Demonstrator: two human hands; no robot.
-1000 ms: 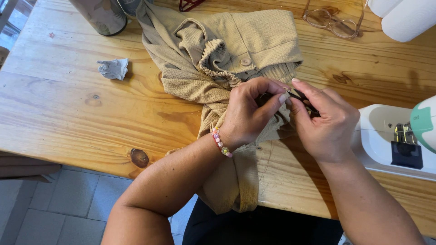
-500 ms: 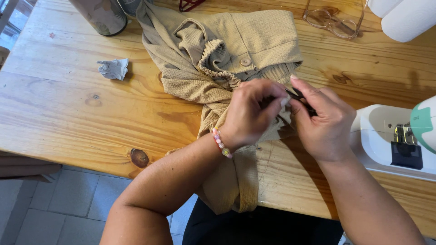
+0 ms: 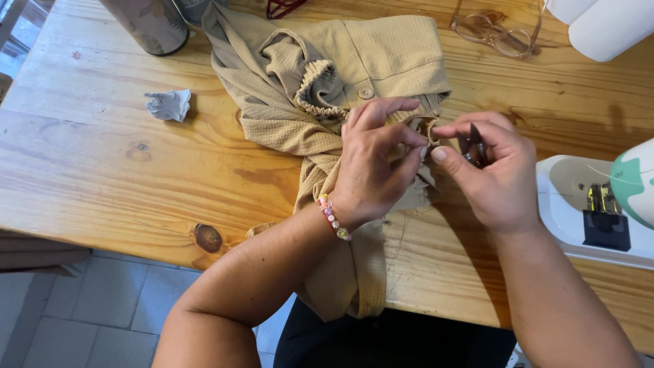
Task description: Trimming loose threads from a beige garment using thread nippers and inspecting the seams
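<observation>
On the left of the knotty pine tabletop [image 3: 102,177] lie a crumpled scrap of grey paper [image 3: 168,105] and a dark patterned tumbler [image 3: 148,24], well apart from the crumpled beige textured-cotton garment [image 3: 340,88], which spills over the near edge. The left hand [image 3: 371,170] pinches a fold of this soft, light, limp cloth, best gripped near the seam. The right hand [image 3: 494,170] closes on small dark snips [image 3: 475,144]; beyond lie clear-framed glasses [image 3: 494,34] and a white sewing machine [image 3: 599,197].
</observation>
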